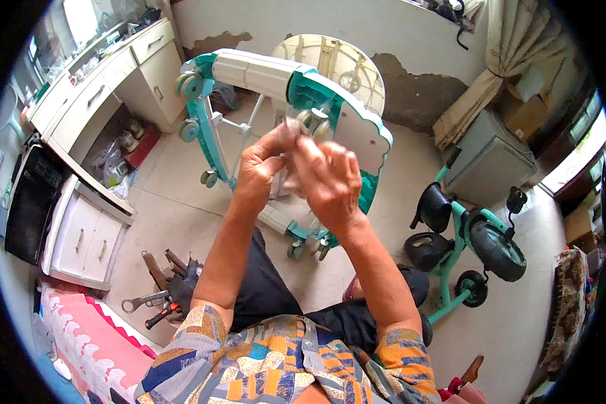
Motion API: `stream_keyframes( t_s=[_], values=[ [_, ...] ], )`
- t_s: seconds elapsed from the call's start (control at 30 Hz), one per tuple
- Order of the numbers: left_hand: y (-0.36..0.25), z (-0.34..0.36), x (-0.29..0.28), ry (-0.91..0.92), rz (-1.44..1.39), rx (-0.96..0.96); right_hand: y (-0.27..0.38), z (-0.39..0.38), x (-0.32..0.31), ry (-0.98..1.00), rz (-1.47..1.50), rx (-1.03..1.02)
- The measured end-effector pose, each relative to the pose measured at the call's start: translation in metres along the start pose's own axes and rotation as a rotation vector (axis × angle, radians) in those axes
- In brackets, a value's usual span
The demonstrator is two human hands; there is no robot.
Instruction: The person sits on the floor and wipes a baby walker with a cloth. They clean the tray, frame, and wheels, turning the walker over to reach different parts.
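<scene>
Both my hands are raised and close together in front of a teal-and-white baby walker (252,71) tipped onto its side, its wheels showing. My left hand (259,165) has its fingers closed, with the thumb bent inward. My right hand (328,178) is curled beside it, fingers bent and somewhat smeared by motion. At the fingertips, where the hands meet, is a small pale blurred thing (293,126) whose kind I cannot make out. Behind the hands, a caster wheel (322,130) of the walker is partly hidden.
A round cream disc (367,77) leans behind the walker. On the right lies an overturned green tricycle (459,236) near a grey box-shaped cabinet (495,168). By my left leg are a wrench (141,302) and a red-handled tool (160,315). A white desk (91,91) stands at left.
</scene>
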State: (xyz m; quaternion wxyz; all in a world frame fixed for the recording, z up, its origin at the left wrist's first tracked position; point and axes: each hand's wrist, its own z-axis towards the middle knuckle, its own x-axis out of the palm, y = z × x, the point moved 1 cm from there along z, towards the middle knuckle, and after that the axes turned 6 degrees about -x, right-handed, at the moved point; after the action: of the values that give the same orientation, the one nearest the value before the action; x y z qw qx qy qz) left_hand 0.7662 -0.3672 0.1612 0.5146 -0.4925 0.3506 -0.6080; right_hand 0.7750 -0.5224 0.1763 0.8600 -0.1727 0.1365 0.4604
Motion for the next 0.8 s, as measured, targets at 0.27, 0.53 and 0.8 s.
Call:
stream_keyframes(
  t_s=[0.27, 0.53, 0.8],
  values=[
    [-0.009, 0.007, 0.002, -0.152, -0.012, -0.034, 0.003, -0.062, -0.021, 0.074, 0.229, 0.203],
    [-0.027, 0.029, 0.04, -0.209, 0.368, 0.15, 0.015, -0.102, -0.021, 0.066, 0.386, 0.443],
    [-0.035, 0.059, 0.044, -0.019, 0.424, -0.043, 0.019, -0.121, -0.015, 0.11, 0.443, 0.326]
  ],
)
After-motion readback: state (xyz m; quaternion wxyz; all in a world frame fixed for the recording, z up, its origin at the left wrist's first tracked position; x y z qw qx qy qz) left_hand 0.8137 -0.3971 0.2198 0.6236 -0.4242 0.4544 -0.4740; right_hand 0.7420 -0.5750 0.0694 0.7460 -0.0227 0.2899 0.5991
